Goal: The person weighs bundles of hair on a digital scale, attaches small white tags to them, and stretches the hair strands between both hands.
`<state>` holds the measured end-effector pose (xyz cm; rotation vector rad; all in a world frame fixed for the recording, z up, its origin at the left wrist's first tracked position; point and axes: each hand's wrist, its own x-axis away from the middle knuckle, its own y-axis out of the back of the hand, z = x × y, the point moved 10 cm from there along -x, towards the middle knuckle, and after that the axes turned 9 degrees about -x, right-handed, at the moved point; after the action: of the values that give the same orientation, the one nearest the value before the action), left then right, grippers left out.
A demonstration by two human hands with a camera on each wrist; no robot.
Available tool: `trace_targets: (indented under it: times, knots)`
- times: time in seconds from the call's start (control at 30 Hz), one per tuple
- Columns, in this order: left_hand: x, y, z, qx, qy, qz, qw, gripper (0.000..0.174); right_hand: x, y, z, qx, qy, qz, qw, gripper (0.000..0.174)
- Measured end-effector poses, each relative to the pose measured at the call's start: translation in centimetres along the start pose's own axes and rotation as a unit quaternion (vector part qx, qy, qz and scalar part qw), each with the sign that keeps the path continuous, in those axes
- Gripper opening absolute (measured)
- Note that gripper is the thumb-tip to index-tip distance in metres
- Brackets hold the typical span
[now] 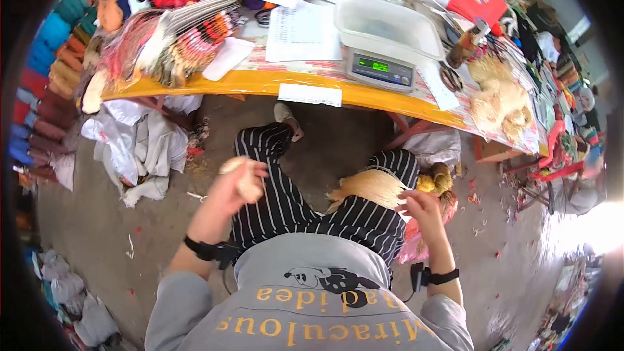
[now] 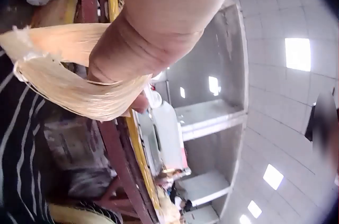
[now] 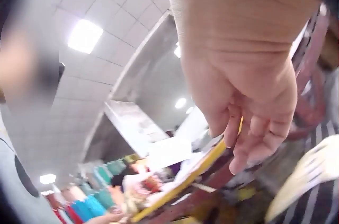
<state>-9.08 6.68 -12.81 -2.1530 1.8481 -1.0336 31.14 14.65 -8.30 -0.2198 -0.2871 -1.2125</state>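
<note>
My left hand, raised over the lap on the left, grips a small cream hank of yarn. In the left wrist view the hank bends into a loop, its far end tied with white thread near the striped trousers. A larger bundle of cream yarn lies across the thigh on the right. Just beside that bundle's right end hovers my right hand. Its fingers are loosely bent, with nothing showing between them in the right wrist view.
Ahead stands a yellow-edged table bearing a digital scale with a clear plastic tub. Paper sheets, scissors, a yarn sample bunch and pale hanks lie there too. White sacks sit on the floor at left.
</note>
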Motion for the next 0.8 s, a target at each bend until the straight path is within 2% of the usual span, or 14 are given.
trace_targets:
  times: [0.03,0.1,0.13,0.2,0.27,0.33,0.37,0.47,0.53,0.57,0.6,0.67,0.73,0.8]
  knots:
    - [0.2,-2.6,1.2,-0.018,0.023,0.031,0.999,0.034,-0.7,-3.5,0.8,-0.035,-0.004,0.036,0.999,0.024]
    - [0.7,-7.5,2.5,-0.024,0.045,0.075,0.996,0.036,-1.5,-10.2,2.7,0.036,-0.01,0.128,0.991,0.023]
    - [1.2,-10.0,2.3,-0.012,0.046,0.091,0.995,0.037,-1.4,-13.4,3.7,0.01,-0.004,0.161,0.987,0.022]
    - [2.6,-14.3,1.2,-0.042,0.067,0.137,0.987,0.041,-1.3,-17.8,5.4,-0.021,0.067,0.207,0.976,0.02]
    - [3.2,-16.0,1.5,-0.037,0.085,0.177,0.98,0.043,-1.2,-19.7,3.3,-0.052,-0.057,0.238,0.968,0.018]
    - [3.3,-16.2,1.6,-0.034,0.093,0.185,0.978,0.045,-1.3,-20.2,3.7,-0.031,-0.037,0.245,0.968,0.015]
    - [3.3,-16.1,1.5,-0.033,0.091,0.185,0.978,0.045,-1.5,-19.9,4.0,-0.047,0.002,0.229,0.972,0.013]
    - [3.1,-15.2,1.5,-0.024,0.09,0.147,0.985,0.046,-1.5,-18.7,4.1,-0.054,0.062,0.194,0.977,0.011]
    - [2.6,-14.6,0.2,-0.004,0.025,0.114,0.993,0.047,-1.4,-17.8,4.7,-0.046,0.083,0.175,0.98,0.011]
    - [2.5,-14.6,0.2,0.026,0.032,0.119,0.992,0.048,-1.1,-17.7,3.7,-0.15,-0.022,0.179,0.972,0.013]
    - [2.4,-14.7,0.0,0.026,0.033,0.12,0.992,0.048,-0.5,-18.0,2.7,-0.251,-0.125,0.179,0.943,0.015]
    - [2.5,-15.2,-0.3,0.068,0.049,0.137,0.987,0.045,0.1,-18.1,2.3,-0.297,-0.133,0.178,0.929,0.017]
    - [2.3,-14.7,0.4,0.025,0.051,0.157,0.986,0.047,1.2,-19.3,0.8,-0.316,-0.201,0.233,0.898,0.019]
    - [3.0,-15.5,1.0,-0.051,0.085,0.185,0.978,0.048,2.2,-19.5,1.0,-0.292,-0.199,0.268,0.896,0.021]
